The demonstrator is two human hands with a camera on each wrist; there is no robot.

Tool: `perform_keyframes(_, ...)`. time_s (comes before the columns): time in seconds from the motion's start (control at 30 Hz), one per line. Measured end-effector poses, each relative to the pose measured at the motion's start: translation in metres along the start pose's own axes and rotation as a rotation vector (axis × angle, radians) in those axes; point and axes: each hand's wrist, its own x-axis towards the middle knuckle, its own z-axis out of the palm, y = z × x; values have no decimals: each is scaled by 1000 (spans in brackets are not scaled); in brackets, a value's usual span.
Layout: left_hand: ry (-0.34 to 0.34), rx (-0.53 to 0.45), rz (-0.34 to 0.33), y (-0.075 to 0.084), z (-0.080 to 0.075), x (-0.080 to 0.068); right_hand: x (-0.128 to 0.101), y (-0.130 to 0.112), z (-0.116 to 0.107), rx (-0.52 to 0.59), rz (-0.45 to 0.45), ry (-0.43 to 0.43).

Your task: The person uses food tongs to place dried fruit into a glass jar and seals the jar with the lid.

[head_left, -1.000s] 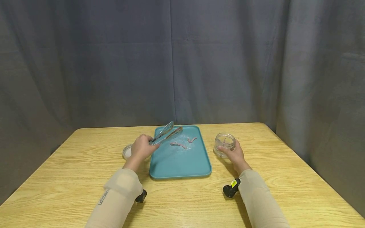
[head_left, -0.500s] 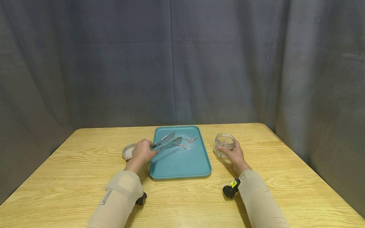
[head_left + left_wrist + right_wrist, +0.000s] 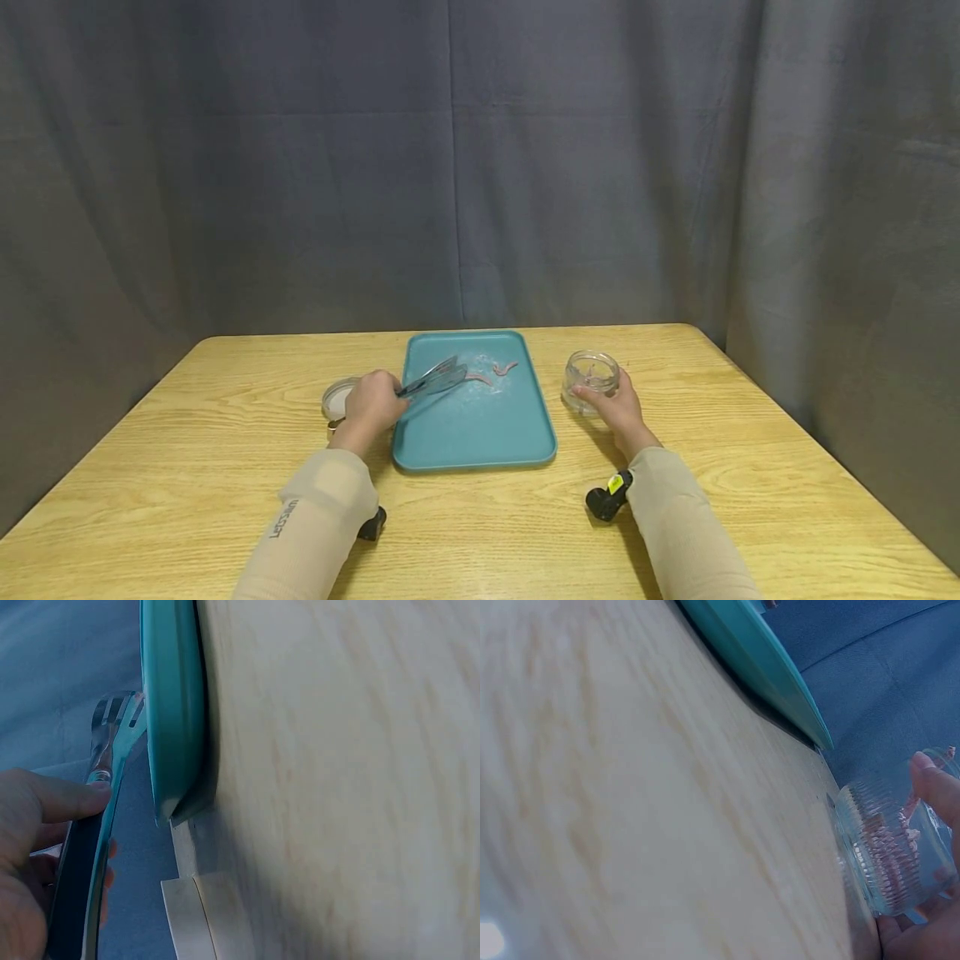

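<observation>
My left hand (image 3: 372,406) grips a pair of metal tongs (image 3: 431,381) with slotted ends and dark handles, tilted low over the teal tray (image 3: 480,442). Their tips meet the left end of a thin pink, worm-like strip (image 3: 478,378); whether they pinch it I cannot tell. A second curved pink strip (image 3: 506,369) lies just right of it. In the left wrist view the thumb presses along the tongs (image 3: 109,742). To the right of the tray, my right hand (image 3: 621,414) holds a lidless glass jar (image 3: 885,847) on the table, with pinkish pieces inside.
A round lid (image 3: 335,400) with a white inner face lies left of the tray, partly behind the left hand. Whitish residue marks the tray around the strips. The wooden table (image 3: 480,533) ends at a grey curtain (image 3: 480,167).
The tongs have come down from above the tray to the nearer strip, and their tips have drawn closer together. That strip has shifted slightly. The right hand and jar stay still.
</observation>
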Motion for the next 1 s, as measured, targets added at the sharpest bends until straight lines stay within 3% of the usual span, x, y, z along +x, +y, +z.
perform_keyframes(0.43, 16, 41, 31, 1, 3, -1, 0, -1, 0, -6, 11, -4)
perform_keyframes(1.0, 31, 17, 18, 4, 0, -4, 0, 1, 0, -15, 8, 8)
